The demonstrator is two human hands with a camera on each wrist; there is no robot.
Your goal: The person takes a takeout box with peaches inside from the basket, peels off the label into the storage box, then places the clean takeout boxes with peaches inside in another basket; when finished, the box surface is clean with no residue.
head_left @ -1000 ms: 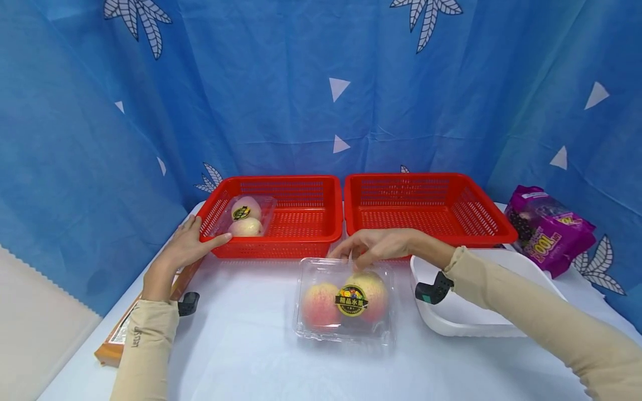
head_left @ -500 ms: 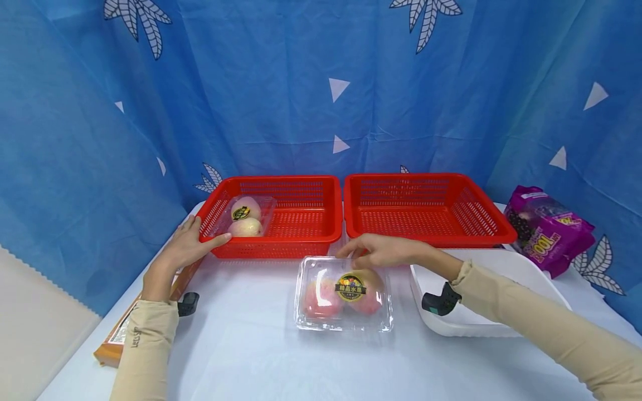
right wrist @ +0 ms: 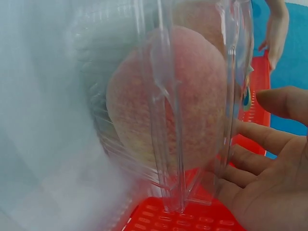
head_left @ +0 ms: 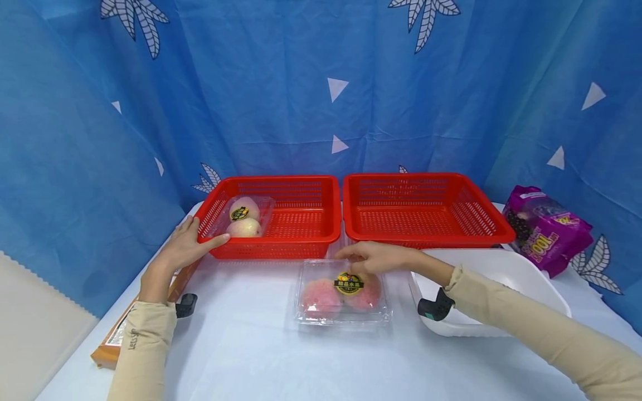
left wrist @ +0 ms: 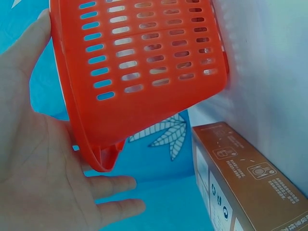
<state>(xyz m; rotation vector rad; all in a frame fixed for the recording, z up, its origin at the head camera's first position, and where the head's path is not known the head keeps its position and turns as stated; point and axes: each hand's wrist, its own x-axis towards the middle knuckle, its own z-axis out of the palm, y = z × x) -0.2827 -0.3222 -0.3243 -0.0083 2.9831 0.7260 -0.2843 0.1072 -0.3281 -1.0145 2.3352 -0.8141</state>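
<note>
In the head view my left hand (head_left: 183, 243) rests at the front left corner of the left red basket (head_left: 281, 248). Its thumb lies along the rim, and the other fingers stretch out straight past the corner in the left wrist view. Inside that basket sits a clear box with two peaches (head_left: 244, 226). My right hand (head_left: 377, 257) is at the far edge of a second clear fruit box (head_left: 311, 318), which also contains two peaches (head_left: 321, 295) under a round label. The right wrist view shows fingers touching its side, thumb (right wrist: 279, 102) spread apart.
A second red basket (head_left: 426, 240) stands beside the first. The right forearm passes over a white tub (head_left: 536, 284). A purple bag (head_left: 546, 236) leans at far right. A brown box (left wrist: 245, 168) lies left, partly under my left arm. Blue cloth hangs behind.
The clear fruit box in front has tipped back from its earlier tilt and now sits flatter. My right hand has lowered slightly with it. The left hand stays in place.
</note>
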